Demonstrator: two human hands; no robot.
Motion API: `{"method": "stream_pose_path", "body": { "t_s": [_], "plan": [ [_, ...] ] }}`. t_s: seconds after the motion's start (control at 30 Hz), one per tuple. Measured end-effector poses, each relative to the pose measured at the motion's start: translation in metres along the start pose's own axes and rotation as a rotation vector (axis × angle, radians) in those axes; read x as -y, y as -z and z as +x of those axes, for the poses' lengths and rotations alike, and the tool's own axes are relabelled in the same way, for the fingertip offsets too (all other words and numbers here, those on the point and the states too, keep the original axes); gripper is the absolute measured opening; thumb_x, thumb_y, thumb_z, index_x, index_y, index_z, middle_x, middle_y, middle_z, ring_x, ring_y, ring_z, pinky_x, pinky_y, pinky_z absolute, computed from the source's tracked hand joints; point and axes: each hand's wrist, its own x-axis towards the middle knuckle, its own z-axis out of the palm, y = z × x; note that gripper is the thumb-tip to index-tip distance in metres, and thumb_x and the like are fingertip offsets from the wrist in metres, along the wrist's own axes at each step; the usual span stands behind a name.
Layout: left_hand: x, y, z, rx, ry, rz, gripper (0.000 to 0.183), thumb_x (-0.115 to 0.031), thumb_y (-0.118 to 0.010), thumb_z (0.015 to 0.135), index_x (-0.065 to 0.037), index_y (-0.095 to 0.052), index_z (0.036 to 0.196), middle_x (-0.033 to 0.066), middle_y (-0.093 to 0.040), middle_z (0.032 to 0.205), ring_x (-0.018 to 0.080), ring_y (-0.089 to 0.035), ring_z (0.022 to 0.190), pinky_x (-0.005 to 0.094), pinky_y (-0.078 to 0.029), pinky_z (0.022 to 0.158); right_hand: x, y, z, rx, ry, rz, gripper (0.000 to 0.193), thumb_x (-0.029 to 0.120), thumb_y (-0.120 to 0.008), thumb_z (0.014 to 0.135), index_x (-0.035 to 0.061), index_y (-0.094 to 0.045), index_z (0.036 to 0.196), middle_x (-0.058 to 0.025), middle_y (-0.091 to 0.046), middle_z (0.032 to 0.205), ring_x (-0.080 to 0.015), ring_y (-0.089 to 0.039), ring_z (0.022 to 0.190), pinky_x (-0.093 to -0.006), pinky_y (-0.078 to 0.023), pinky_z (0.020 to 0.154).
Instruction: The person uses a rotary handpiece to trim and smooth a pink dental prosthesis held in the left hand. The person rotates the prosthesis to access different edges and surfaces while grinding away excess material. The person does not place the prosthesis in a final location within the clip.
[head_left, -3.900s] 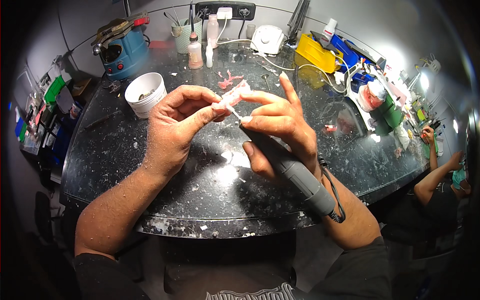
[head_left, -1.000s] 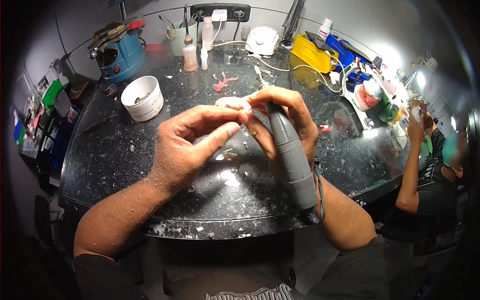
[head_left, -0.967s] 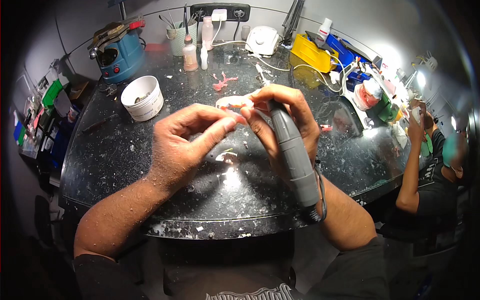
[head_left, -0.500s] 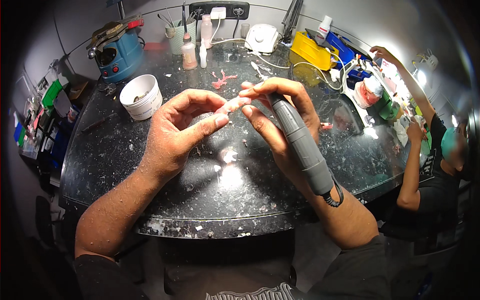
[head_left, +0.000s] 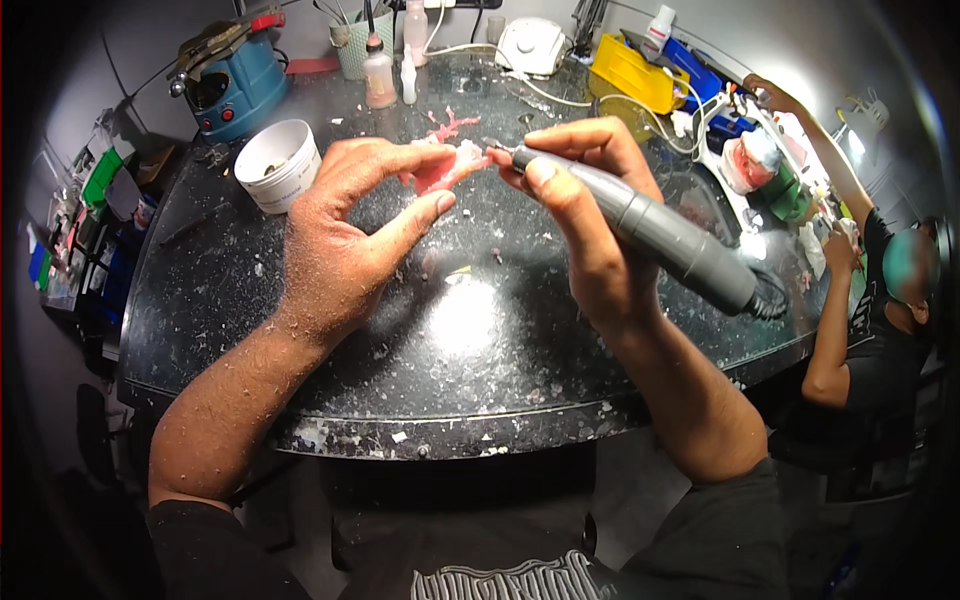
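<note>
My left hand [head_left: 345, 215] is closed on a small pink and whitish denture piece [head_left: 447, 172], pinched between thumb and fingers over the middle of the bench. In my right hand [head_left: 605, 220] lies a thick grey rotary handpiece [head_left: 655, 228], held like a pen with its cord end low at the right. Its thin metal bit [head_left: 500, 150] points left, close to the denture piece; whether they touch I cannot tell. Fine dust covers the skin of my left hand and forearm. Behind the denture piece, a branching pink scrap [head_left: 450, 126] lies on the bench.
The black bench [head_left: 400, 370] is speckled with debris. A white tub [head_left: 278, 165] and blue machine [head_left: 235, 88] stand left. Bottles [head_left: 379, 75], a white control box [head_left: 530, 47] and a yellow bin [head_left: 635, 75] line the back. A co-worker [head_left: 880, 310] is at the right.
The handpiece has swung from steep to more slanted, its bit now toward the denture piece. The denture piece has been turned, and my right fingers have drawn back from it.
</note>
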Motion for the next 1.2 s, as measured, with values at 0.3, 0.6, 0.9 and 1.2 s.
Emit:
{"method": "stream_pose_path", "body": {
  "t_s": [0.3,0.6,0.9,1.2],
  "plan": [
    [-0.0007,-0.0017,-0.0002,-0.022,-0.023,0.041,0.035,-0.006,-0.079,0.082,-0.003,-0.073,0.117,0.0060,-0.069,0.109,0.0158,-0.059,0.105,0.0299,-0.042,0.100,-0.0023,0.0088,0.0017,0.121,0.015,-0.107,0.019,0.008,-0.059,0.099,-0.0045,-0.055,0.112,-0.0162,-0.066,0.105,-0.0222,-0.069,0.103,-0.0355,-0.055,0.097],
    [-0.0021,-0.0005,-0.0008,-0.002,-0.010,0.061,0.034,-0.006,-0.079,0.082,-0.003,-0.073,0.116,0.0065,-0.070,0.109,0.0159,-0.059,0.105,0.0306,-0.042,0.101,0.0028,0.0059,-0.0013,0.117,0.051,-0.186,0.017,0.011,-0.065,0.096,-0.0008,-0.061,0.107,-0.0061,-0.066,0.096,-0.0080,-0.061,0.088,-0.0224,-0.049,0.080],
    [-0.0028,0.0005,-0.0009,0.011,-0.031,0.111,0.033,-0.007,-0.080,0.082,-0.003,-0.074,0.115,0.0065,-0.072,0.108,0.0158,-0.059,0.103,0.0306,-0.043,0.099,0.0012,0.0032,-0.0018,0.141,0.055,-0.171,0.018,0.012,-0.068,0.094,0.0002,-0.065,0.107,-0.0029,-0.065,0.095,-0.0050,-0.056,0.083,-0.0205,-0.045,0.074],
    [-0.0038,-0.0025,-0.0009,0.005,0.022,0.048,0.034,-0.007,-0.080,0.081,-0.003,-0.074,0.114,0.0064,-0.072,0.108,0.0143,-0.060,0.100,0.0287,-0.044,0.096,0.0021,0.0074,-0.0009,0.132,0.081,-0.175,0.017,0.010,-0.066,0.094,-0.0004,-0.065,0.108,-0.0046,-0.066,0.096,-0.0065,-0.057,0.086,-0.0217,-0.045,0.079]
  ]
}}
